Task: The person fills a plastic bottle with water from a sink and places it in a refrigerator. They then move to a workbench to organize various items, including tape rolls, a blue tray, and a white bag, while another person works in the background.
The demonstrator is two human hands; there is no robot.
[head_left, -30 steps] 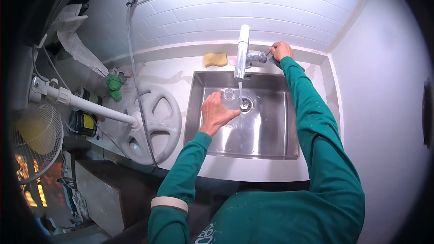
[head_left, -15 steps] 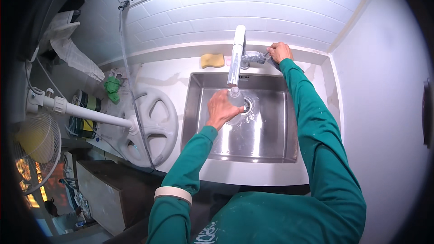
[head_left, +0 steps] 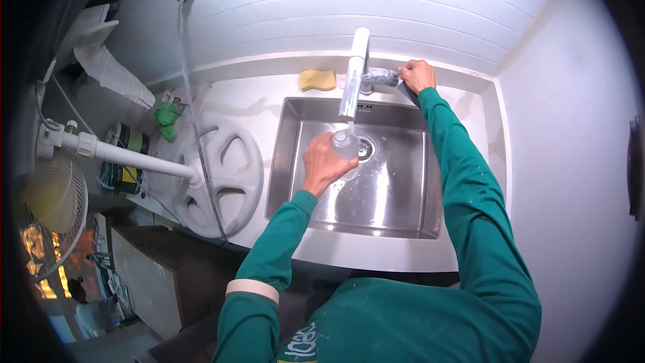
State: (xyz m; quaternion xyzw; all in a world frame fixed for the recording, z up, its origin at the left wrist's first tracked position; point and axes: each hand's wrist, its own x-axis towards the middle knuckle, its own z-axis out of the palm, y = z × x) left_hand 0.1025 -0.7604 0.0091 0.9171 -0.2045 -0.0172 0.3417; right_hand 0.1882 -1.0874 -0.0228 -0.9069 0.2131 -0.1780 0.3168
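A clear bottle [head_left: 344,142] is gripped in my left hand [head_left: 324,163], my fingers wrapped round its side. It stands over the sink [head_left: 376,195], near the drain, with its mouth just below the spout of the faucet [head_left: 353,84]. A short pale streak, apparently water, shows between spout and bottle. My right hand [head_left: 419,75] is closed on the faucet lever [head_left: 407,93] at the right of the faucet body; my fingers hide part of it.
A yellow sponge [head_left: 317,80] lies behind the sink. On the left counter are a grey fan base [head_left: 235,188] with a white pole, a green cloth [head_left: 166,121] and a hanging cord [head_left: 190,94]. A white wall [head_left: 564,128] closes off the right side. Another person is far at lower left.
The bottle has dropped a little away from the spout and leans more toward me, opening a gap below the faucet. My right hand stays at the lever. The view has shifted slightly.
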